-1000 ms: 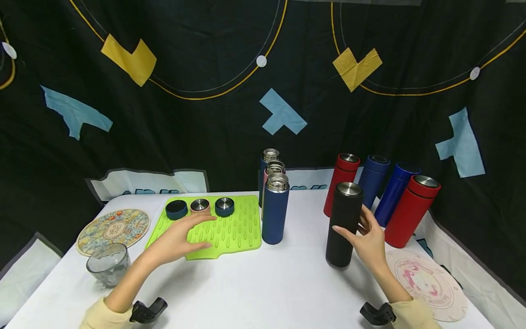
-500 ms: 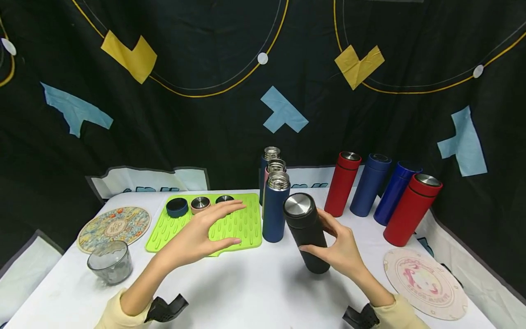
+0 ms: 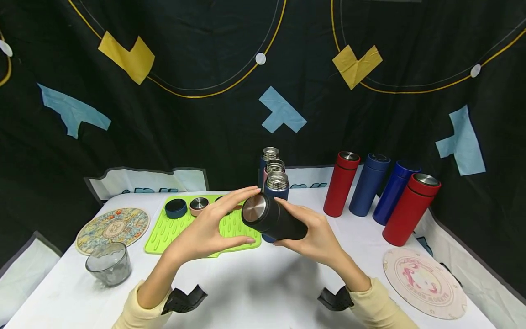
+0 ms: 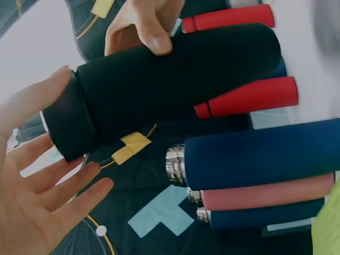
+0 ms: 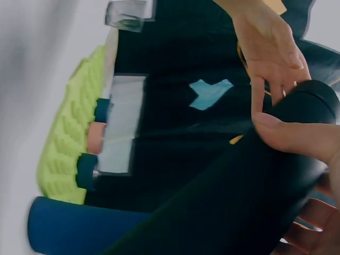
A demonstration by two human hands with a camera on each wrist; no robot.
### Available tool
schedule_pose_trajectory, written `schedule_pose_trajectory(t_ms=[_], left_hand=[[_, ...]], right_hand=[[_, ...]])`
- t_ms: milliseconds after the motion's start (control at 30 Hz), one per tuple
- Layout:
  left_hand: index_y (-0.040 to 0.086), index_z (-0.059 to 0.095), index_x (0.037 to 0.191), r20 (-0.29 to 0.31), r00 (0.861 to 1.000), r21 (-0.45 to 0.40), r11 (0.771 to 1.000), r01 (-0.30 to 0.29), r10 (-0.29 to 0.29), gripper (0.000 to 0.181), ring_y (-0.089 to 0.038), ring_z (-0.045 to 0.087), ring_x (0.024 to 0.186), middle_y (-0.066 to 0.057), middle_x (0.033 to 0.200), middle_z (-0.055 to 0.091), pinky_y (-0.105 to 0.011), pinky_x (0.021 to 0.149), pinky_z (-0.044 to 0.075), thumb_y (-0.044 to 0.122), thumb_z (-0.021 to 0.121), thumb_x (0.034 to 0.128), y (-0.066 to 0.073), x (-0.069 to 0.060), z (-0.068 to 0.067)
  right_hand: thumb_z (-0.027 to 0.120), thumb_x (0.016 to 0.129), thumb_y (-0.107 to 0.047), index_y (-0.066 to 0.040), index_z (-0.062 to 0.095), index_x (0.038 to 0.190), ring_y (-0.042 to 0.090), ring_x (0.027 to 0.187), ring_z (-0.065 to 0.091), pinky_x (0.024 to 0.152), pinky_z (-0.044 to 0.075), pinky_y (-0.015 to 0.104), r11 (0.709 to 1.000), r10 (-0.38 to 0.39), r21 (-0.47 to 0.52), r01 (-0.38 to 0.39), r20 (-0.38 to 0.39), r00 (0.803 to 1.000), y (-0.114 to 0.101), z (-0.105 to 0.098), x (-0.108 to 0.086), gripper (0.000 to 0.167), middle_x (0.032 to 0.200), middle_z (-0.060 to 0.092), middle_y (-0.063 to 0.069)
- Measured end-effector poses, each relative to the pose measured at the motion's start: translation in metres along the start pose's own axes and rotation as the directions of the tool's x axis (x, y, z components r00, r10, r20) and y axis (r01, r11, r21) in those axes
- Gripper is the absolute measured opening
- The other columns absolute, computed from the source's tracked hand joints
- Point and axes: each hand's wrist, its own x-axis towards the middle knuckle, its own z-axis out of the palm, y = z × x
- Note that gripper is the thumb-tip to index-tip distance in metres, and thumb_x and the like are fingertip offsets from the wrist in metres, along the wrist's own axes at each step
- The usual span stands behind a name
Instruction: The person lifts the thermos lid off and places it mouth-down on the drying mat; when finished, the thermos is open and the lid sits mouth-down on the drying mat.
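In the head view a black bottle (image 3: pixel 283 221) is tilted nearly level above the table, its silver-topped lid facing left. My right hand (image 3: pixel 318 235) grips its body. My left hand (image 3: pixel 205 228) is spread around the lid end, fingers straight. In the left wrist view the left hand (image 4: pixel 48 186) has its thumb by the lid (image 4: pixel 71 117) and its fingers extended beneath; whether they touch it, I cannot tell. The right wrist view shows the right hand (image 5: pixel 313 154) round the black bottle (image 5: pixel 228 202).
Behind stand lidless blue and pink bottles (image 3: pixel 274 167). Small lids (image 3: pixel 176 208) lie on a green mat (image 3: pixel 164 237). Capped red and blue bottles (image 3: pixel 342 185) stand right, near a round coaster (image 3: pixel 425 283). A glass (image 3: pixel 108 265) and patterned coaster (image 3: pixel 113 228) are left.
The right hand has lifted the black bottle off the table, carried it left and tipped its lid toward the left hand. The left hand has moved right to the lid end.
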Motion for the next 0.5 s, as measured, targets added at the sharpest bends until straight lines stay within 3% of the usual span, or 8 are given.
schedule_pose_trajectory(t_ms=[233,367,500], left_hand=[[0.024,0.047,0.142,-0.012,1.000,-0.020,1.000,0.021,-0.022,0.084,-0.013,0.053,0.121,0.007,0.139,0.050,-0.038,0.091,0.052,0.020,0.088,0.0695,-0.0004,0.0002,-0.0006],[0.021,0.053,0.138,-0.004,1.000,0.027,1.000,-0.013,0.013,0.079,-0.013,0.052,0.120,0.007,0.136,0.051,-0.039,0.093,0.050,0.022,0.089,0.0682,-0.0003,0.0006,0.0005],[0.021,0.058,0.132,-0.025,0.999,0.039,0.999,-0.037,0.038,0.074,-0.013,0.057,0.112,0.005,0.130,0.055,-0.032,0.086,0.054,0.017,0.091,0.0660,-0.0006,0.0013,0.0018]], right_hand=[[0.091,0.064,-0.016,-0.014,0.051,0.140,0.018,0.106,0.061,0.087,0.053,0.035,0.995,-0.070,-0.065,0.073,0.059,0.996,-0.0051,0.0031,0.0097,0.086,0.121,0.065,0.002],[0.091,0.064,-0.017,-0.015,0.052,0.140,0.018,0.108,0.061,0.091,0.051,0.036,0.991,-0.090,-0.090,0.098,0.089,0.992,-0.0045,0.0022,0.0097,0.086,0.124,0.063,0.003],[0.091,0.064,-0.016,-0.014,0.052,0.140,0.019,0.111,0.060,0.094,0.050,0.036,0.992,-0.107,-0.061,0.114,0.099,0.989,-0.0008,0.0005,0.0100,0.085,0.126,0.062,0.003]])
